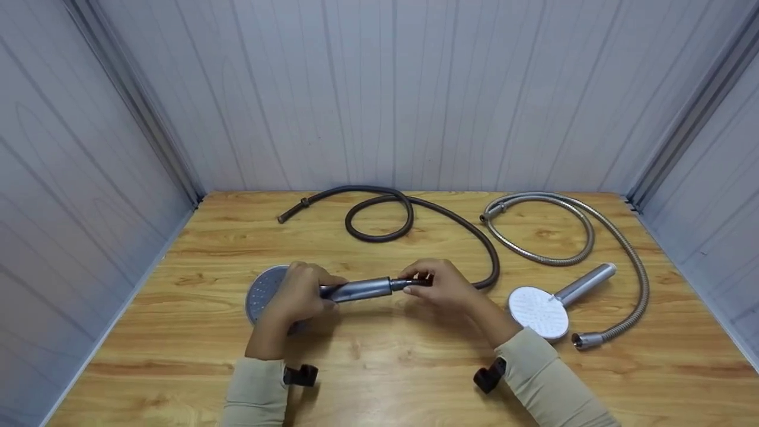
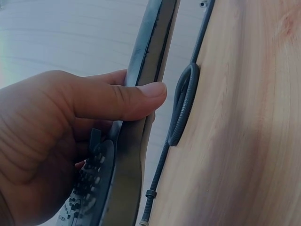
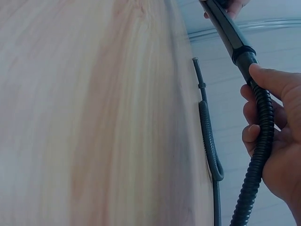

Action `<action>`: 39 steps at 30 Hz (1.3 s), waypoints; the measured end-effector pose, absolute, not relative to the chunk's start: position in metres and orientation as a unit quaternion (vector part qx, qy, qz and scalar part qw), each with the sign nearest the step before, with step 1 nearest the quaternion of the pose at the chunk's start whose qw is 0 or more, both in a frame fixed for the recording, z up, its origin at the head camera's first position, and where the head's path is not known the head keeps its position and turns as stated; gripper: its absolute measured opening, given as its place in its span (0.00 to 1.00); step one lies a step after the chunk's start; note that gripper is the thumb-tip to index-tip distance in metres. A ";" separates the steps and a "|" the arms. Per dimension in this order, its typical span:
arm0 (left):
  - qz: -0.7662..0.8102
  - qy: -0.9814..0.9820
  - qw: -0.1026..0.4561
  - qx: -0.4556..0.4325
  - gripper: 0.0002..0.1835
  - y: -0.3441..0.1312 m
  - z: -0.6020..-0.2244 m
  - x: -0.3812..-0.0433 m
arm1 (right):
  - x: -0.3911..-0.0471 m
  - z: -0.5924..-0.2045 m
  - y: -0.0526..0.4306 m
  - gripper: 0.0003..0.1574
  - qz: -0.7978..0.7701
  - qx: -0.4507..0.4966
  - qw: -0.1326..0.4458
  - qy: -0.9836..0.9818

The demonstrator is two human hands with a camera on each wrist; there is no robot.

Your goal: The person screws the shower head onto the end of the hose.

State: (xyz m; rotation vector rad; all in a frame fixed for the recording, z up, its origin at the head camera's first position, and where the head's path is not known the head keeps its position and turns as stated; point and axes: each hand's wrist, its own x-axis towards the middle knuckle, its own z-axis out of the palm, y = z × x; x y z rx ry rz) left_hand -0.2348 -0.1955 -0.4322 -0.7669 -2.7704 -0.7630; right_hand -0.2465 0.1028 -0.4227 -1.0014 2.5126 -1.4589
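My left hand [image 1: 299,292] grips a dark grey shower head [image 1: 362,289] round its neck, thumb laid across the handle in the left wrist view. The round spray face [image 1: 259,296] shows beyond the hand, its nozzles visible. With thumb and fingers, my right hand [image 1: 442,287] holds the end of a dark ribbed shower hose [image 3: 258,136]. The hose's end fitting [image 3: 246,61] meets the bottom of the handle, in line with it. From my right hand the hose runs back over the table to a loop.
The hose's free end [image 1: 290,212] lies at the back left of the wooden table [image 1: 379,379]. A silver hose [image 1: 634,267] curls at the right, beside a second shower head [image 1: 536,313] with a white face. Pale panels [image 1: 379,95] wall in the back and sides.
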 end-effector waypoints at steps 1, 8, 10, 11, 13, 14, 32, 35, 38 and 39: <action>-0.256 -0.928 0.084 -0.257 0.23 -0.195 -0.432 -0.235 | -0.244 -0.419 0.103 0.12 -0.474 -0.326 0.032 0.817; -0.264 -0.926 0.085 -0.255 0.22 -0.194 -0.435 -0.236 | -0.244 -0.416 0.105 0.12 -0.480 -0.328 0.032 0.813; -0.269 -0.926 0.082 -0.253 0.22 -0.194 -0.436 -0.236 | -0.244 -0.417 0.105 0.13 -0.481 -0.326 0.036 0.813; -0.270 -0.926 0.081 -0.252 0.22 -0.194 -0.437 -0.236 | -0.244 -0.417 0.105 0.13 -0.481 -0.324 0.039 0.814; -0.272 -0.926 0.080 -0.249 0.22 -0.193 -0.438 -0.235 | -0.245 -0.416 0.105 0.13 -0.481 -0.323 0.042 0.814; -0.272 -0.926 0.079 -0.248 0.22 -0.193 -0.439 -0.235 | -0.245 -0.416 0.105 0.13 -0.481 -0.322 0.043 0.814; -0.240 -0.931 0.081 -0.261 0.20 -0.195 -0.439 -0.239 | -0.268 -0.444 0.108 0.14 -0.484 -0.309 0.053 0.817; -0.235 -0.933 0.080 -0.260 0.20 -0.196 -0.439 -0.240 | -0.276 -0.457 0.107 0.14 -0.485 -0.311 0.050 0.816; -0.228 -0.934 0.081 -0.263 0.21 -0.198 -0.439 -0.241 | -0.277 -0.458 0.106 0.14 -0.484 -0.309 0.055 0.817; -0.226 -0.934 0.080 -0.263 0.21 -0.198 -0.439 -0.241 | -0.277 -0.458 0.105 0.14 -0.483 -0.308 0.055 0.817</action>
